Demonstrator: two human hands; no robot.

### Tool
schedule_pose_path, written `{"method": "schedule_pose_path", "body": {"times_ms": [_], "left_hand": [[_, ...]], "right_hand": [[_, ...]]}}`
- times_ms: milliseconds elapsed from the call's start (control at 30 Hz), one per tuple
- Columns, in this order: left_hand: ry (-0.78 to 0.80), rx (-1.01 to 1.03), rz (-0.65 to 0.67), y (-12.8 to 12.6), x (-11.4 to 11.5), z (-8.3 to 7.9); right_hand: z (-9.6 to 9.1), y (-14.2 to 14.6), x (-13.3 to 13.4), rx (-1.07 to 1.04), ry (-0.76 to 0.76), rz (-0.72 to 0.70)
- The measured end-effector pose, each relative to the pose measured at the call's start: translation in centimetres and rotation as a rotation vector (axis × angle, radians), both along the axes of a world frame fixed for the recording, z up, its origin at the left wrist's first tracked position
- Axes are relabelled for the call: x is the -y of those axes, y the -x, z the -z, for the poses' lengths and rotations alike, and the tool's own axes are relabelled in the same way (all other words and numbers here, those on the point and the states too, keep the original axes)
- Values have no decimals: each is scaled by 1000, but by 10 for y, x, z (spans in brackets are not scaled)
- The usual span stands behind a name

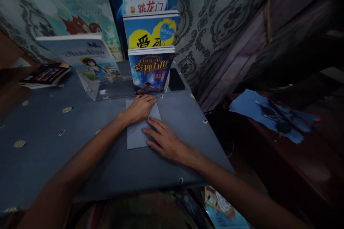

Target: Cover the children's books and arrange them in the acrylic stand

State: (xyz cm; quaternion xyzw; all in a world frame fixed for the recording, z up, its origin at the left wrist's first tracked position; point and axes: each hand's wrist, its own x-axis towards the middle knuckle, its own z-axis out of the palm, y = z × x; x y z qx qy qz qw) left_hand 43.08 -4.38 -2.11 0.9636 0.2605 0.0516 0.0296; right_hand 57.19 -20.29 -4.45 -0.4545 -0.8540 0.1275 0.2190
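A grey sheet of paper (135,136) lies on the table (80,139), with its upper right part folded over. My left hand (140,108) rests on the folded upper part, fingers flat and pressed down. My right hand (164,140) lies flat on the paper's right edge, fingers stretched out toward the fold. Neither hand holds anything.
Just behind the paper, a blue book (151,69) stands upright with a second book (152,30) behind it. A dark phone (176,79) lies beside them. A tilted book (90,57) sits on a clear stand at left. Flat books (47,75) lie far left. Blue cloth (258,109) covers a side surface at right.
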Motion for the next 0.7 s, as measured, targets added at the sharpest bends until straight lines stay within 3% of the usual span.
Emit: {"method": "schedule_pose_path", "body": {"times_ms": [67,167,367,533,700], "left_hand": [[15,-16,-8,-5,0,-1],[39,-19,15,7,1,-1],[55,32,92,71,24,-2],[94,-46,138,120,45,-6],[55,-249,194,126,51,-22]], "right_hand": [[-1,-3,-1,11,24,-25],[0,-10,-3,9,49,-49],[5,-17,-7,-19,53,-61],[9,-18,-8,-40,44,-64],[9,-18,-8,-49,56,-58]]}}
